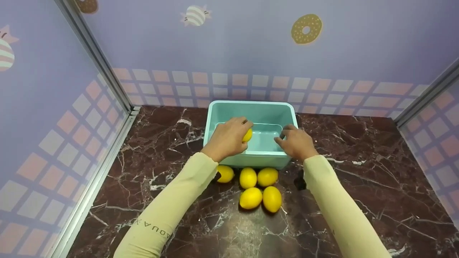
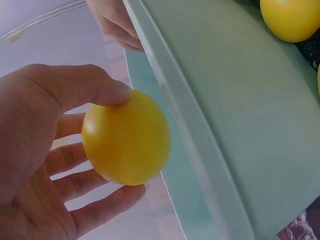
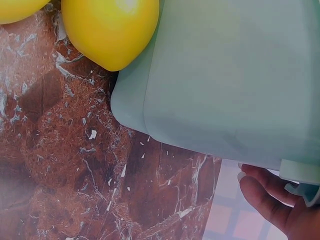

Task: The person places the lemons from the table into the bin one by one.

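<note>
A yellow lemon [image 2: 127, 137] is held in my left hand [image 1: 229, 138], thumb on one side and fingers on the other, above the left part of a light teal bin [image 1: 270, 154]. My right hand [image 1: 297, 142] is at the bin's front right corner with its fingers loosely bent over the rim. No object shows in it, and whether it touches the rim I cannot tell. Several more lemons [image 1: 248, 178] lie on the tabletop in front of the bin, one of them [image 1: 226, 174] partly hidden by the left wrist.
Dark red marbled tabletop [image 1: 172, 222] lies under the bin and lemons. A patterned back wall [image 1: 244, 43] stands close behind the bin. Side panels in metal frames [image 1: 96, 53] close off the left and right.
</note>
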